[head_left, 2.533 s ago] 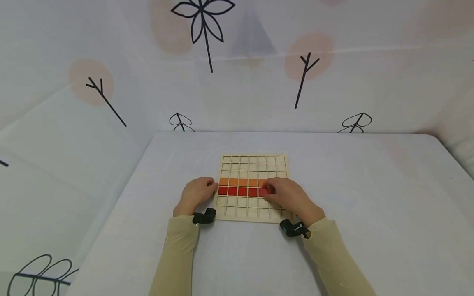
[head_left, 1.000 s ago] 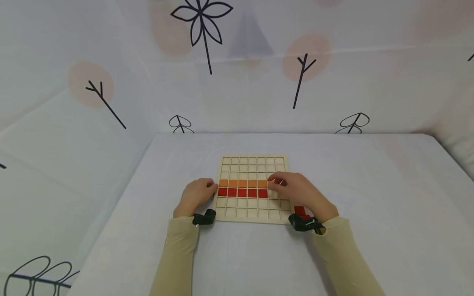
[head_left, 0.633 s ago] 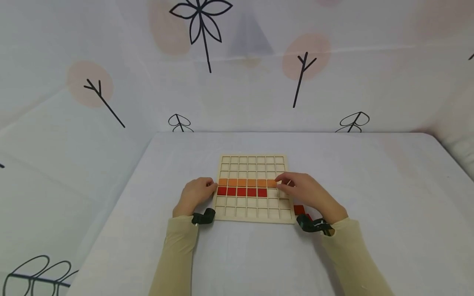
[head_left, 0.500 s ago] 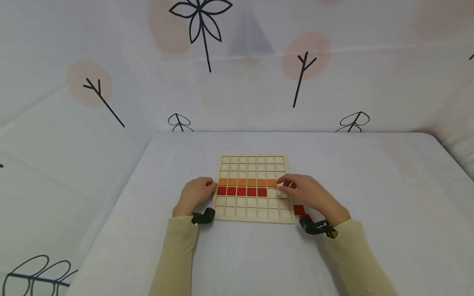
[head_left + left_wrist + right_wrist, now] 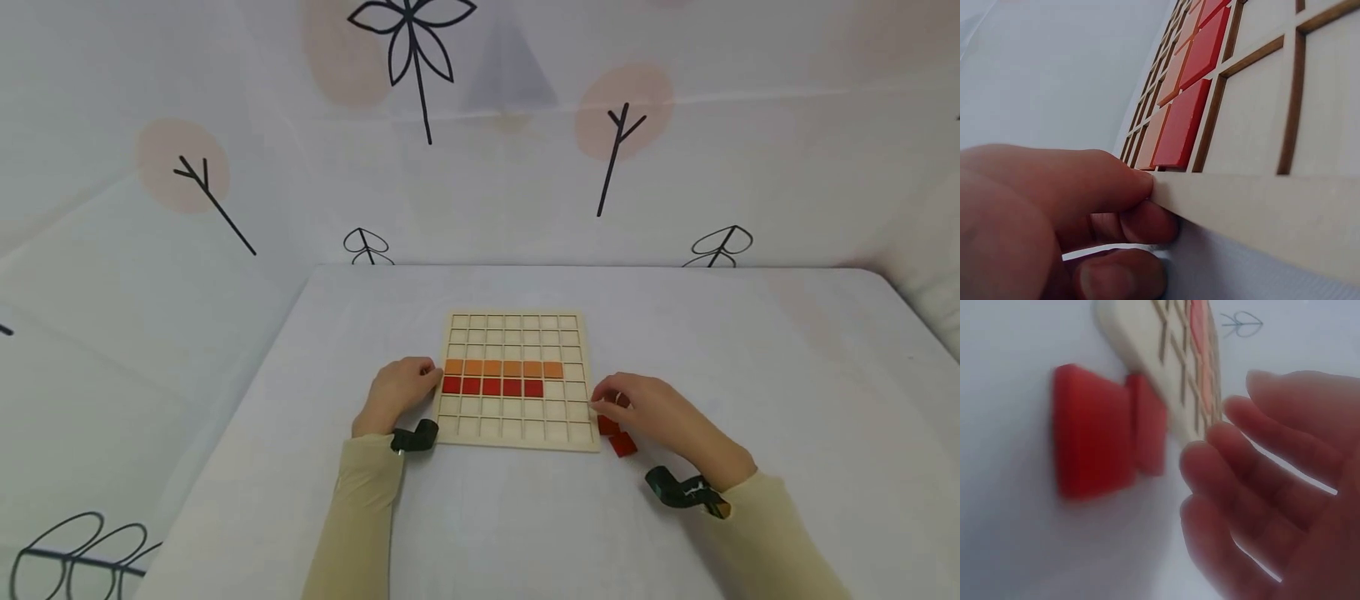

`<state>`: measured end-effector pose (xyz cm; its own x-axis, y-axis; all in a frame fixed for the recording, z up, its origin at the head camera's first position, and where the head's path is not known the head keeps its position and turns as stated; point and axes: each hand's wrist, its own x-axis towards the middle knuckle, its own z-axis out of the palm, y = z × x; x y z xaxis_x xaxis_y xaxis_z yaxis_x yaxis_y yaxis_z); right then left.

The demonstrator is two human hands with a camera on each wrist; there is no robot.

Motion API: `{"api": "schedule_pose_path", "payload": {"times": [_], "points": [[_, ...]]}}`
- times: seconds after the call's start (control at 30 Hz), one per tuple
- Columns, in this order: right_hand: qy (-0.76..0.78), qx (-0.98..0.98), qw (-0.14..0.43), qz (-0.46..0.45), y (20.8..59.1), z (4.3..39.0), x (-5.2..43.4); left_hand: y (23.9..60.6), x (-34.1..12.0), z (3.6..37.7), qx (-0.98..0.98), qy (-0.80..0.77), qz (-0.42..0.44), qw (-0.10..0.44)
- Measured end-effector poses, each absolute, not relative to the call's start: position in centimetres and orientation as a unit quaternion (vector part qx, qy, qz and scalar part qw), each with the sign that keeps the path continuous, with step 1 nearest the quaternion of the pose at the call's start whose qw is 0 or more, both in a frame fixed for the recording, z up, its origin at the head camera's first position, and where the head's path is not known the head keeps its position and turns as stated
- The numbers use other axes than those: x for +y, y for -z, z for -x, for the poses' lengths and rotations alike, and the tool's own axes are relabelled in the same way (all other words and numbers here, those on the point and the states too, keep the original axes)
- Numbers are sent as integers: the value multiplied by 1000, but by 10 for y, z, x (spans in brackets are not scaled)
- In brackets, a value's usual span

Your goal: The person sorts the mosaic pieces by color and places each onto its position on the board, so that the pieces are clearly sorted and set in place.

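A pale wooden grid board (image 5: 512, 428) lies on the white-covered table. Across it run a row of orange tiles (image 5: 492, 367) and, just below, a slightly shorter row of red tiles (image 5: 492, 387). My left hand (image 5: 399, 392) rests its bent fingertips against the board's left edge; in the left wrist view a fingertip touches the rim (image 5: 1235, 203). My right hand (image 5: 651, 415), loosely bent and holding nothing, is beside the board's right edge. Two loose red tiles lie near it; the right wrist view shows the nearer tile (image 5: 1094, 434) and the farther tile (image 5: 1152, 425), somewhat blurred.
White cloth covers the table (image 5: 495, 517), and a patterned white backdrop (image 5: 510, 183) stands behind it and at the sides. A dark camera band (image 5: 678, 490) sits on the right wrist, another band (image 5: 415, 437) on the left.
My right hand has let go of an orange tile, now the sixth cell's piece in its row, and moved right and nearer, off the board to the loose red tiles. The left hand stays put.
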<state>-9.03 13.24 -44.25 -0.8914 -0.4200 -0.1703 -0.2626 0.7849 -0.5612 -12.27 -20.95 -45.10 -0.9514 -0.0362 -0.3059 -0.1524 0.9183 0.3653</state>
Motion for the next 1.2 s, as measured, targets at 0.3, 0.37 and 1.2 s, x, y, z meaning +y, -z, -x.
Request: {"api": "schedule_pose_path", "payload": {"times": [0.3,0.37,1.2], "points": [[292,930,156,161,453,75,150,453,-209,123,970,-192,46,144],[298,927,155,165,455,73,153,453,-208,124,969,-193,48,145],[275,919,173,223,460,68,167,451,-210,122,970,-189,47,148]]}}
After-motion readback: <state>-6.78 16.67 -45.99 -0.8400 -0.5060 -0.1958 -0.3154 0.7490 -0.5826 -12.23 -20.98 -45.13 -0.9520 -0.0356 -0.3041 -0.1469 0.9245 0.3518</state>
